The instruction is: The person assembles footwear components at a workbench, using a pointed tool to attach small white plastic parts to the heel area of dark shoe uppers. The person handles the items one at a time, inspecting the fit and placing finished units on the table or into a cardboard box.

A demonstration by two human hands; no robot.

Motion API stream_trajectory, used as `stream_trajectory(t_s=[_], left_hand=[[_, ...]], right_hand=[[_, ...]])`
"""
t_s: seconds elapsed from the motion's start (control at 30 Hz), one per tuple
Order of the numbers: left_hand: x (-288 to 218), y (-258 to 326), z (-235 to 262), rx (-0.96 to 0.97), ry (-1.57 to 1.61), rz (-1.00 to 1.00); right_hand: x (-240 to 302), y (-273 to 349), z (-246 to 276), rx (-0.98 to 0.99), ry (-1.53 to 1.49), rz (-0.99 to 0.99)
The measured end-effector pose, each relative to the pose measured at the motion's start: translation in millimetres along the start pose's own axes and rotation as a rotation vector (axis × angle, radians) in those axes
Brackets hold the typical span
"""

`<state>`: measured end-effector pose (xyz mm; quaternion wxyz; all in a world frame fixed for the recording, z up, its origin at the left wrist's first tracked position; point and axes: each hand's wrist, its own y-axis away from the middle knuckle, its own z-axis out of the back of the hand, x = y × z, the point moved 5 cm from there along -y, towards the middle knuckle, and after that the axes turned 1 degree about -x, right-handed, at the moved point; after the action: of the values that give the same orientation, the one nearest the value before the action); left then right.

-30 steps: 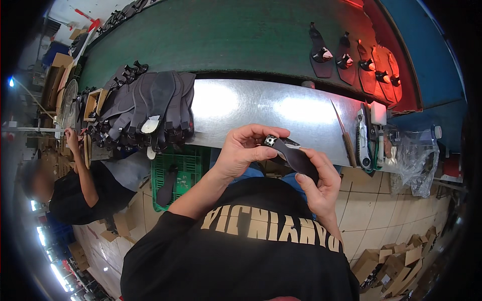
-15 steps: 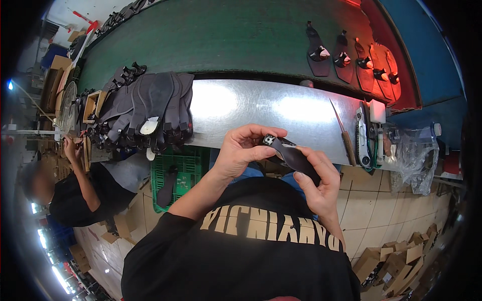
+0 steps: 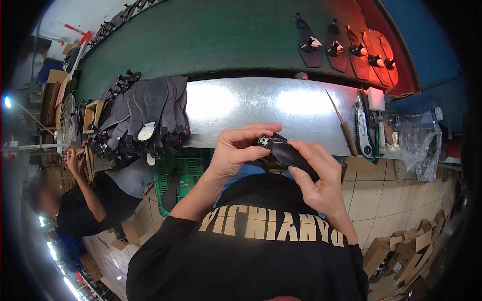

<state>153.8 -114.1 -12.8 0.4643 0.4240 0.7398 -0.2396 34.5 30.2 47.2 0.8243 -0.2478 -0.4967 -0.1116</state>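
I hold a dark leather strap piece (image 3: 286, 152) with a small metal buckle at its upper end, just in front of the shiny metal bench (image 3: 251, 103). My left hand (image 3: 236, 150) pinches the buckle end with thumb and fingers. My right hand (image 3: 319, 175) grips the lower part of the piece from the right, thumb on top. Both hands are close together above my lap.
A pile of dark leather pieces (image 3: 145, 118) lies on the bench's left. Several similar pieces (image 3: 346, 47) ride a green conveyor belt (image 3: 211, 35) beyond. An awl (image 3: 344, 125), hand tools (image 3: 364, 123) and a plastic bag (image 3: 419, 140) sit right. A green crate (image 3: 178, 175) stands below; another person (image 3: 80, 200) works left.
My hands shifted the strap slightly; the left fingers closed further over the buckle end. The pieces on the belt drifted a little to the left.
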Motion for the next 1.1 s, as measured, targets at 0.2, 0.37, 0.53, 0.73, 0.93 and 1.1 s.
stream_trajectory(t_s=[0.2, 0.37, 0.53, 0.73, 0.93, 1.1], left_hand=[[-3.6, 0.0, 0.7, 0.111, -0.076, -0.065], [-1.2, -3.0, 3.4, 0.201, -0.015, -0.087], [-4.1, -4.6, 0.1, 0.209, -0.111, -0.111], [-7.1, -3.7, -4.6, 0.206, -0.239, -0.109], [1.6, 0.1, -10.1, 0.104, -0.243, -0.047], [16.0, 0.8, -11.1, 0.002, -0.149, 0.184]], right_hand=[[5.7, -3.0, 0.4, 0.037, 0.053, -0.014], [7.2, -3.1, 0.7, 0.033, 0.158, 0.059], [8.9, -2.2, -1.1, 0.026, 0.240, 0.098], [8.7, -2.0, -4.6, 0.064, 0.288, 0.094], [-8.6, -0.2, -6.1, 0.084, 0.167, -0.058], [-40.6, 4.4, -9.5, 0.033, -0.042, -0.195]])
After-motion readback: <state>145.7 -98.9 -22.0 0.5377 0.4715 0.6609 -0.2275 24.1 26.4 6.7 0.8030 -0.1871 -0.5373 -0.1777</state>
